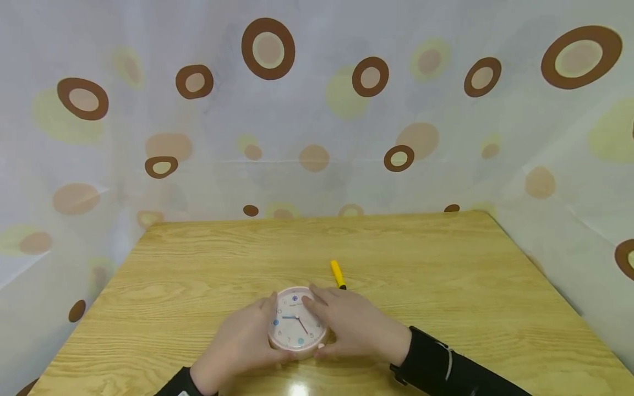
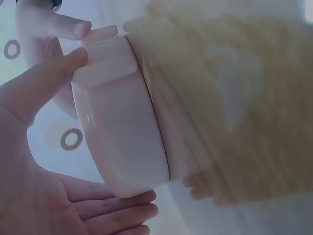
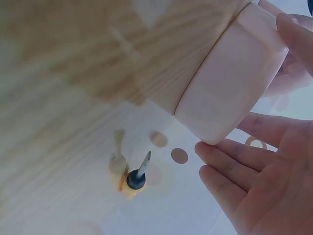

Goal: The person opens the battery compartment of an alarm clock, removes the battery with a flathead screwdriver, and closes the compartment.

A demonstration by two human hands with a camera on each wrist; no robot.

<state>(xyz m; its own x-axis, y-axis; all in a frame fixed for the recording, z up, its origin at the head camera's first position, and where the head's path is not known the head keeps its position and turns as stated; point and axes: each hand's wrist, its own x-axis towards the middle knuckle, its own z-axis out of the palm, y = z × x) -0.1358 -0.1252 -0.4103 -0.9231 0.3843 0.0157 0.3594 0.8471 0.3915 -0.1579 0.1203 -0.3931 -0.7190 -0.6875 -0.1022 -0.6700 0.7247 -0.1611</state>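
Small round pink clock (image 1: 297, 325) lies face-up on the wooden counter (image 1: 446, 286), near its front edge, between both hands. Left hand (image 1: 242, 344) cups the clock's left side: in the left wrist view the thumb (image 2: 73, 61) presses on a raised tab at the rim of the clock (image 2: 122, 132), and the fingers (image 2: 122, 205) lie nearly straight along the pale pink wall beneath it. Right hand (image 1: 354, 327) flanks the right side, fingers loosely spread; in the head view the index finger reaches over the dial near the top. In the right wrist view the fingers (image 3: 234, 169) lie straight just beside the wall of the clock (image 3: 230, 93), with the thumb at the upper rim. Dial shows blue hour marks, a blue hand, a thin red hand. A yellow-handled screwdriver (image 1: 338, 274) lies on the counter just behind the right hand, apart from the clock; its dark collar and metal shaft show in the right wrist view (image 3: 136, 177). A white curtain (image 1: 317, 110) with brown rings hangs behind and beside the counter.
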